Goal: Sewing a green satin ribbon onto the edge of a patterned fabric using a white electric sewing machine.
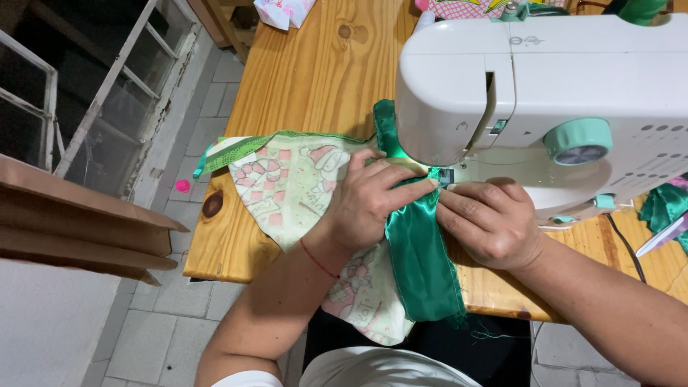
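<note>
A white sewing machine (573, 79) with a mint dial stands on a wooden table (315, 72). Under its needle runs a shiny green satin strip (419, 265), laid over a pale printed cloth (287, 186) with pink and green pictures. My left hand (376, 197) lies flat on both fabrics just left of the presser foot, fingers pointing at the needle. My right hand (487, 222) presses down on the green strip's right edge, fingertips at the foot. The needle itself is hidden by the machine's head.
More green satin (666, 208) lies at the right edge beside a black cord (623, 244). A pink checked cloth (473, 7) and a white packet (283, 11) sit at the far end. Brown cardboard (72, 222) and a small pink object (183, 185) on the tiled floor are at left.
</note>
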